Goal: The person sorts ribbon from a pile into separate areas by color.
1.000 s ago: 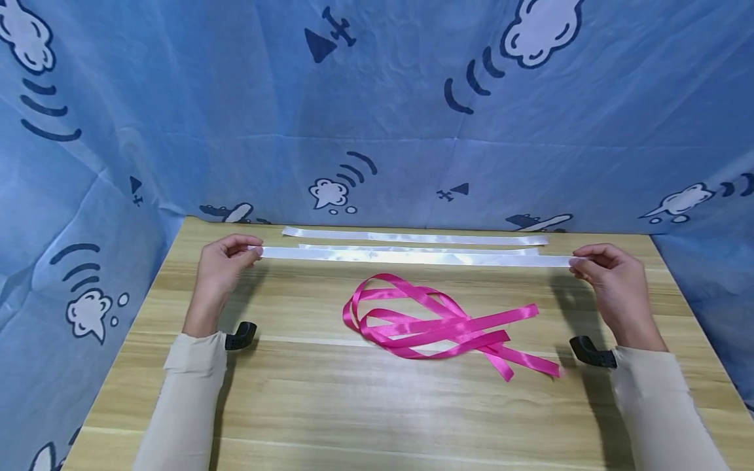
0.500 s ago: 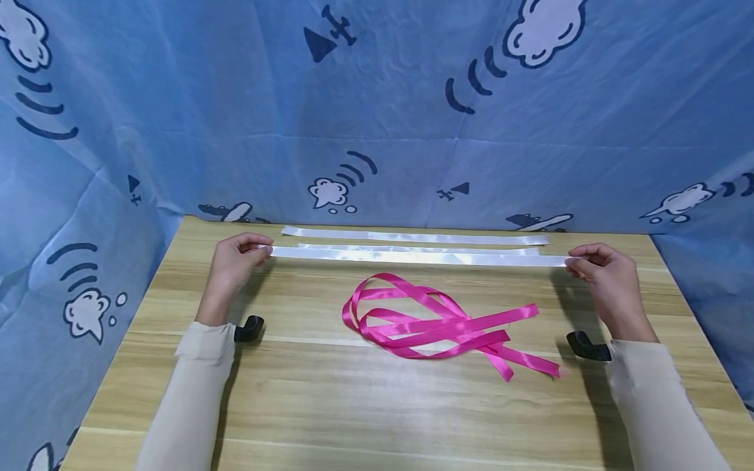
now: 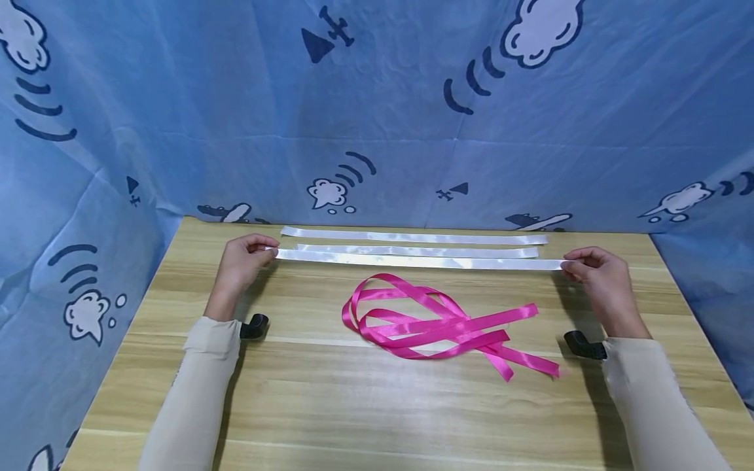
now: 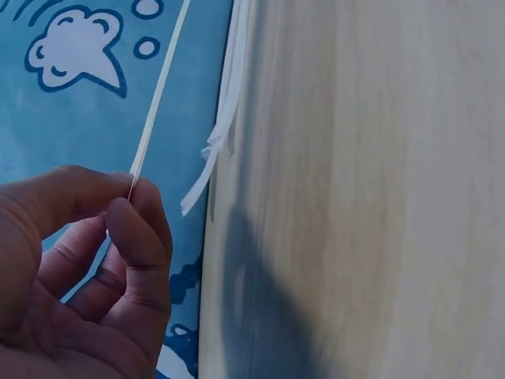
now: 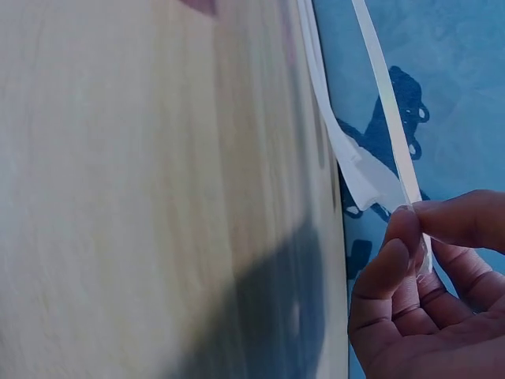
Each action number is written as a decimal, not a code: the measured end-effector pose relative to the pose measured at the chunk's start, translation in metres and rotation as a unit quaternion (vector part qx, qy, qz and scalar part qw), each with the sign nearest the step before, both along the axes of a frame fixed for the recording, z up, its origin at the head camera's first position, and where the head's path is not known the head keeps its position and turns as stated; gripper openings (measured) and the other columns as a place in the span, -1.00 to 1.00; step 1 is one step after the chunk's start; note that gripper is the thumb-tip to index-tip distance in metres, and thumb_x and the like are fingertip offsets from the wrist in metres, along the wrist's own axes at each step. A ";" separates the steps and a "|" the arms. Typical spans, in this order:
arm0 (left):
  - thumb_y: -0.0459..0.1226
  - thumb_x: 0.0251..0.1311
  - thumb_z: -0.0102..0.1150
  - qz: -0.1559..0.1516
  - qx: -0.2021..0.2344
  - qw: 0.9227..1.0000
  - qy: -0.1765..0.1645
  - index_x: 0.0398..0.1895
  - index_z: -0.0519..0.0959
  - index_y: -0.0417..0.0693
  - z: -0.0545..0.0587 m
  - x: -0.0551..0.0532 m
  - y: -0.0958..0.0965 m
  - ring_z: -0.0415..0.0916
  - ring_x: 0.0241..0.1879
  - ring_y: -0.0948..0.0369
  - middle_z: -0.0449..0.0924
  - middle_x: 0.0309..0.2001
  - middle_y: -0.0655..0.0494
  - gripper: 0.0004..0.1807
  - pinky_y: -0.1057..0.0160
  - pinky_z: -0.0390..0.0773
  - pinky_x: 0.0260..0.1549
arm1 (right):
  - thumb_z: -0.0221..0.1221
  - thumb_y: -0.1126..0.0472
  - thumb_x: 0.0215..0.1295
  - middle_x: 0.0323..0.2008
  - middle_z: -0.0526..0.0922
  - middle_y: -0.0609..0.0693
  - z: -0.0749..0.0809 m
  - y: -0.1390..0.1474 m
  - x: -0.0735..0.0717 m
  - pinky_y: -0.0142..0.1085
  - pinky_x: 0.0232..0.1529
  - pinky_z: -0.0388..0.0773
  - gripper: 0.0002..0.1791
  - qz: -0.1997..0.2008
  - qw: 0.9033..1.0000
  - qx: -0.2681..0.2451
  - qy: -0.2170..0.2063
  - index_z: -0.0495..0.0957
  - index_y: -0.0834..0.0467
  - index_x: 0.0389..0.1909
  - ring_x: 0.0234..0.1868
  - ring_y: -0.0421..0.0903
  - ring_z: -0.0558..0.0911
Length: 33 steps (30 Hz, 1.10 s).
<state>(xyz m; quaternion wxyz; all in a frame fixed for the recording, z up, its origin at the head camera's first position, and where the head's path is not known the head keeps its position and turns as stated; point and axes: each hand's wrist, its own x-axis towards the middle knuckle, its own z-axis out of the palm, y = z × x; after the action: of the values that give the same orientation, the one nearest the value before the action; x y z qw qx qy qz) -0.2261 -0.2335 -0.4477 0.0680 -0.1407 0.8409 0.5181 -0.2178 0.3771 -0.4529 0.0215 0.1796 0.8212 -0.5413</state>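
Note:
A white satin ribbon (image 3: 412, 261) is stretched nearly straight across the back of the table, raised above the wood. My left hand (image 3: 241, 261) pinches its left end between thumb and forefinger; the left wrist view shows the ribbon (image 4: 154, 118) edge-on above that pinch. At the other end my right hand (image 3: 602, 281) pinches it the same way, and in the right wrist view a short tail of the ribbon (image 5: 390, 110) pokes out below the fingertips. Just behind, a shorter white ribbon (image 3: 353, 249) lies on the table, partly overlapped in the head view. Another white ribbon (image 3: 412, 238) lies farther back.
Several loops of pink ribbon (image 3: 424, 327) lie loosely in the middle of the wooden table (image 3: 353, 418), their cut ends pointing right. A blue patterned cloth (image 3: 383, 98) hangs behind the table's back edge and along both sides. A black wrist mount sits on each sleeve.
Both hands have moved inward, the left farther, and the held ribbon has come slightly nearer the front, uncovering more of the ribbon behind it. The pink ribbon has not moved.

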 end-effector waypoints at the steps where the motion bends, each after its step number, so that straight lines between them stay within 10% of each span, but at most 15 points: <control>1: -0.38 0.39 0.24 0.001 -0.003 1.000 -0.002 0.06 0.68 -0.34 -0.001 0.000 0.000 0.50 -0.36 0.34 0.56 -0.31 0.20 -0.74 0.39 0.57 -0.36 | 0.22 0.38 0.46 -0.46 0.65 -0.40 -0.001 -0.001 0.000 -0.58 -0.34 0.60 -0.80 0.003 1.000 0.010 -0.003 0.70 0.02 -0.29 -0.40 -0.41 0.64; 11: -0.36 0.38 0.25 0.009 -0.030 0.999 -0.009 0.02 0.69 -0.31 -0.007 -0.002 -0.001 0.41 -0.34 0.30 0.50 -0.32 0.18 -0.76 0.44 0.46 -0.40 | 0.16 0.27 0.53 -0.43 0.56 -0.47 -0.009 -0.009 -0.005 -0.57 -0.31 0.58 -0.75 0.019 0.996 0.077 -0.035 0.52 0.32 0.09 -0.35 -0.43 0.57; 33: -0.36 0.40 0.22 0.020 -0.043 0.999 -0.027 0.02 0.71 -0.26 -0.011 -0.008 -0.001 0.39 -0.28 0.20 0.50 -0.25 0.09 -0.78 0.40 0.42 -0.38 | 0.19 0.30 0.50 -0.46 0.60 -0.36 -0.013 -0.016 -0.012 -0.51 -0.34 0.60 -0.80 0.017 0.998 0.043 -0.032 0.63 0.37 -0.04 -0.37 -0.35 0.59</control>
<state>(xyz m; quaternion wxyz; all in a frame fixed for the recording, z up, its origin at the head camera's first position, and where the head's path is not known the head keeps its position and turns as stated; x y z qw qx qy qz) -0.2338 -0.2348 -0.4589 0.0739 -0.1739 0.8574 0.4787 -0.2300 0.3615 -0.4655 0.0492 0.1832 0.8458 -0.4986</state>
